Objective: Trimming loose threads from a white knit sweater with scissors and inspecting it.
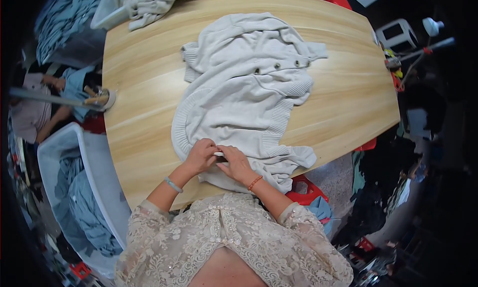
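Two bare hands together at seven o'clock on the pale wood-grained tabletop (343, 93), over the lower end of a soft cream knitted cardigan with ribbed edges (229, 103). Left hand (200, 155), with pale green bangle (174, 184) at the wrist: fingers narrowed, seemingly pinching a small pale edge (218, 153). Right hand (235, 163), with orange beaded bracelet (255, 182): thumb and fingers curled in close beside the same edge; cannot tell whether gripping. Cannot tell, either, whether edge of knit or separate piece.

Cardigan rumpled across the table's middle, from twelve o'clock down to the hands; dark round buttons (277, 66) between one and two o'clock, ribbed cuff (303, 156) between four and five.

Likely light, limp and stretchy, not slippery, slow to break but easy to pull out of shape. Best taken by the firmer ribbed bands or doubled seams, not by loose single knit.

At eight o'clock, off the table, a white plastic tub (82, 143) with blue-grey cloth (92, 207) inside; at five, a red plastic stool (314, 188).
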A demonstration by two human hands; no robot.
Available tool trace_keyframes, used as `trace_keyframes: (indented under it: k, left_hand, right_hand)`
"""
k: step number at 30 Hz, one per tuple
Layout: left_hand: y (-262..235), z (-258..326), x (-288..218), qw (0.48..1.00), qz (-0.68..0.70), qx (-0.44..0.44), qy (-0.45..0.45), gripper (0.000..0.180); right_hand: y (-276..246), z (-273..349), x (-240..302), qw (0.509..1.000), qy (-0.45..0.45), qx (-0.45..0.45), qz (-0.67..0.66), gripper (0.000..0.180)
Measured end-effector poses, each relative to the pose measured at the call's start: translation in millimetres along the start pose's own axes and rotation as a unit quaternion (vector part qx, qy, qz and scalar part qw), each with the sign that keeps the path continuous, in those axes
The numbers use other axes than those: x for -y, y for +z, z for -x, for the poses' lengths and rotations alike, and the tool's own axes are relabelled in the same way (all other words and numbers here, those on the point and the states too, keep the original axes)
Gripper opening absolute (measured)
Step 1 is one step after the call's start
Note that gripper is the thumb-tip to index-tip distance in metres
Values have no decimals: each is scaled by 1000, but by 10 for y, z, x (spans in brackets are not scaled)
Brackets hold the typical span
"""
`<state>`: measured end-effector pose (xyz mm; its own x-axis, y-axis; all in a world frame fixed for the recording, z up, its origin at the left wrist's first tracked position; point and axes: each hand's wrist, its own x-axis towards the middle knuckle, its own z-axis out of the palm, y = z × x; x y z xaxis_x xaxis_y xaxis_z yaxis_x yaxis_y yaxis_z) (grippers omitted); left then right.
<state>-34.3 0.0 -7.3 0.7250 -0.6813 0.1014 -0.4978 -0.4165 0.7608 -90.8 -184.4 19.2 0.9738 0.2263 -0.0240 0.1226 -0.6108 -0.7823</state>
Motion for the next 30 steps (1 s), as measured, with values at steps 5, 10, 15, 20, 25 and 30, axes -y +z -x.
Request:
trace_keyframes:
  k: [5,10,15,20,25,30]
  left_hand:
    - [-458,166,-347,946,262,-37,-185,9]
    - [-1233,694,-199,933,233,-46,-270,16]
    - [-1386,1062,-41,913,252,4,-321,19]
    - [-1029,987,533,921,206,-26,-331,23]
    - [-806,739,747,949,-69,-82,-297,19]
    - [-513,360,195,970,-210,-96,-80,37]
  right_hand:
    - [-269,69,-66,998,42,-49,-17,51]
    - [-1075,544,-453,977,139,-150,59,31]
    - [-1813,733,-166,957,263,85,-85,24]
    - [-2016,638,-484,952,303,11,32,20]
    - [-1770,919,-1172,858,370,-159,319,25]
    - [-1512,1869,-1465,833,487,-162,208,25]
